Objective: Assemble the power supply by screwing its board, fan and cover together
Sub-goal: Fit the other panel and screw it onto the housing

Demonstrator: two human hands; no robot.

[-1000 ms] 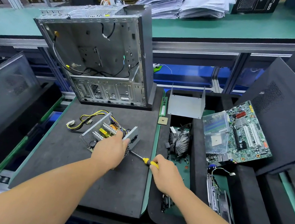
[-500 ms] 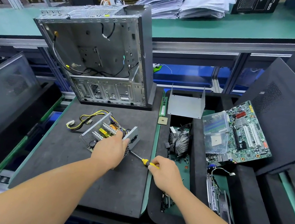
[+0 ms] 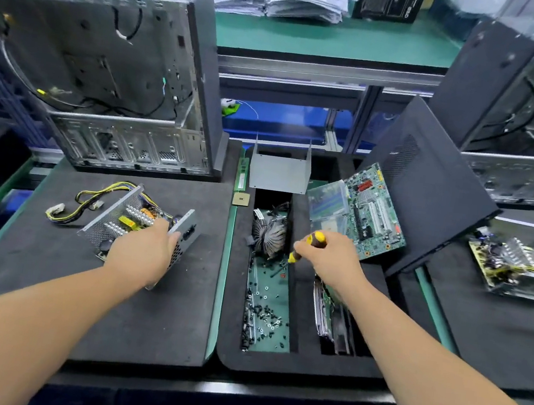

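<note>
The open power supply (image 3: 129, 219), a metal box with its board, heatsinks and yellow-black cables (image 3: 91, 197) showing, lies on the left black foam mat (image 3: 144, 315). My left hand (image 3: 143, 251) grips its near right corner. My right hand (image 3: 333, 257) holds a yellow-handled screwdriver (image 3: 307, 246) with its tip down over the foam tray's compartment of loose screws (image 3: 262, 312). A black fan (image 3: 268, 233) lies at the far end of that compartment. The bent grey metal cover (image 3: 279, 170) stands behind it.
An empty computer case (image 3: 106, 75) stands at the back left. A motherboard (image 3: 372, 212) leans against a black side panel (image 3: 428, 195) on the right. A CPU chip (image 3: 240, 199) lies by the tray. A second power supply board (image 3: 519, 270) sits far right.
My right hand has lifted the screwdriver away from the power supply and moved right over the screw compartment. The view has shifted right. My left hand stays on the power supply.
</note>
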